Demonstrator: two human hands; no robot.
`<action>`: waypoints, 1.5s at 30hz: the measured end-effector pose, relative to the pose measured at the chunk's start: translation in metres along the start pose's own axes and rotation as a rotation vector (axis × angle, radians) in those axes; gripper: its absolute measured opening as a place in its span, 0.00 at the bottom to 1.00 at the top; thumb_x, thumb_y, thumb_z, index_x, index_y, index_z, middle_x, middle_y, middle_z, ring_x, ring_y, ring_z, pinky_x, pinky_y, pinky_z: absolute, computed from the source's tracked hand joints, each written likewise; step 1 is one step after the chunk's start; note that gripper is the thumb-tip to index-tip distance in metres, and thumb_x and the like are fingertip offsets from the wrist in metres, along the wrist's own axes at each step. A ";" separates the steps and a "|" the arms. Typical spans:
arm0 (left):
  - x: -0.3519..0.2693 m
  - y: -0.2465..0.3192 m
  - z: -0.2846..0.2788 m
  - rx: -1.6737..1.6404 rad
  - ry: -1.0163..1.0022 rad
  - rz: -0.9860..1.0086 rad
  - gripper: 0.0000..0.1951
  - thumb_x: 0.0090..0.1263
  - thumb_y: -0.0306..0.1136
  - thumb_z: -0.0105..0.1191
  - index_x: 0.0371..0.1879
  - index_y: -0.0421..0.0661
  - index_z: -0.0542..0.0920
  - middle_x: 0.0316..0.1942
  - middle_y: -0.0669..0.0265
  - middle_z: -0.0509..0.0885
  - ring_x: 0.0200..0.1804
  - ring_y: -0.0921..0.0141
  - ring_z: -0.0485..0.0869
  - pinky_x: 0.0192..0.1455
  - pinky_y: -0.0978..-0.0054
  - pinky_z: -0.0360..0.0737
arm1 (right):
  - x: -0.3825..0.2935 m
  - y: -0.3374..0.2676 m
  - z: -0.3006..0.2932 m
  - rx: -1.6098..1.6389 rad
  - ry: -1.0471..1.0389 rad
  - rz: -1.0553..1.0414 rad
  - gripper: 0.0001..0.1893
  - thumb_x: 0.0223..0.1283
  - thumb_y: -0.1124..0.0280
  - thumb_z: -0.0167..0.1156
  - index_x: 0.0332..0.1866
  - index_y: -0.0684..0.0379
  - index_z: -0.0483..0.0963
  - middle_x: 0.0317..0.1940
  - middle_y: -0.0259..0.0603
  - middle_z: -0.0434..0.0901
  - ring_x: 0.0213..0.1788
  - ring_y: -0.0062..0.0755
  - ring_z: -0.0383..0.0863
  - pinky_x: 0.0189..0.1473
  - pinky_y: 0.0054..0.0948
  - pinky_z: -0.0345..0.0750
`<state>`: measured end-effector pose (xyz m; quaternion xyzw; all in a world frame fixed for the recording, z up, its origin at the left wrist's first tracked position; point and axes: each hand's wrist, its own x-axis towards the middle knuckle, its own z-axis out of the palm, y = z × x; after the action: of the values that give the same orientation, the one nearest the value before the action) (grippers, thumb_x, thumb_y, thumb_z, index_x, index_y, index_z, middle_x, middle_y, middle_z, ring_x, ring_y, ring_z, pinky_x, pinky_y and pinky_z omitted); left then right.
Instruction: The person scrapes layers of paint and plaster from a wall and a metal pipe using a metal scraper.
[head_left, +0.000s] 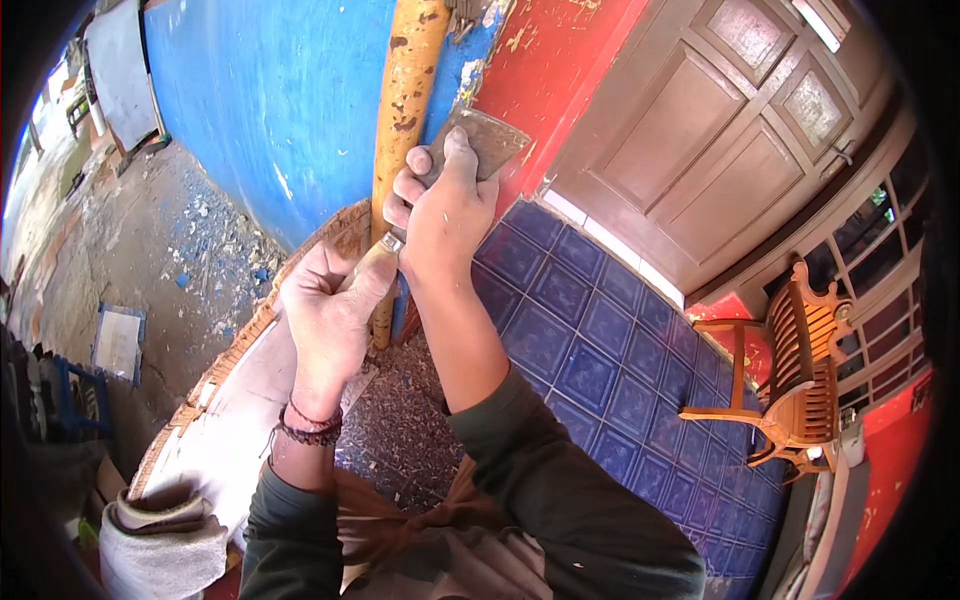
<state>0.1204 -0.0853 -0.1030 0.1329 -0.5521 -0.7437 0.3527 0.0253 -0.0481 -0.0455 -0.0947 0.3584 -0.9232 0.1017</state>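
Note:
My left hand (330, 307) is closed around the wooden handle (367, 262) of a paint scraper, just below its metal ferrule. Higher up, my right hand (446, 217) grips the same scraper, its thumb pressed along the wide, worn metal blade (499, 142). Pale dust coats both hands. The blade's far edge lies in front of the red wall (555, 67), close to a corner with flaking paint; whether it touches cannot be told. A yellow pole (409, 82) with chipped paint stands upright beside my right hand, against the blue wall (262, 90).
A low ledge with a broken rim (199, 394) curves along my left, a folded grey cloth (165, 540) on it. Paint flakes (217, 232) litter the ground beyond. To the right are blue floor tiles (600, 375), a brown panelled door (675, 135) and a wooden slatted seat (799, 360).

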 end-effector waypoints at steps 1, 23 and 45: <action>0.001 -0.008 -0.002 0.000 0.001 0.000 0.15 0.59 0.23 0.63 0.18 0.46 0.68 0.18 0.78 0.70 0.23 0.86 0.65 0.24 0.87 0.63 | 0.000 0.002 -0.005 0.000 0.000 0.001 0.07 0.66 0.62 0.47 0.36 0.52 0.62 0.22 0.31 0.67 0.15 0.18 0.60 0.13 0.21 0.53; 0.011 0.003 0.008 0.031 -0.017 0.074 0.15 0.60 0.24 0.62 0.17 0.47 0.69 0.17 0.79 0.71 0.22 0.87 0.63 0.22 0.88 0.59 | 0.008 -0.015 0.006 -0.104 -0.021 -0.036 0.10 0.65 0.63 0.46 0.31 0.55 0.59 0.23 0.32 0.68 0.15 0.18 0.59 0.14 0.22 0.53; 0.012 0.040 0.026 -0.114 -0.023 0.053 0.15 0.60 0.24 0.62 0.17 0.46 0.69 0.17 0.77 0.72 0.20 0.86 0.65 0.22 0.88 0.62 | 0.010 -0.038 0.028 -0.017 -0.076 -0.112 0.07 0.64 0.63 0.48 0.36 0.53 0.61 0.22 0.32 0.68 0.15 0.17 0.60 0.13 0.20 0.54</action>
<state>0.1115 -0.0799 -0.0549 0.0894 -0.5163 -0.7658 0.3729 0.0186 -0.0415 0.0020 -0.1504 0.3561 -0.9201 0.0625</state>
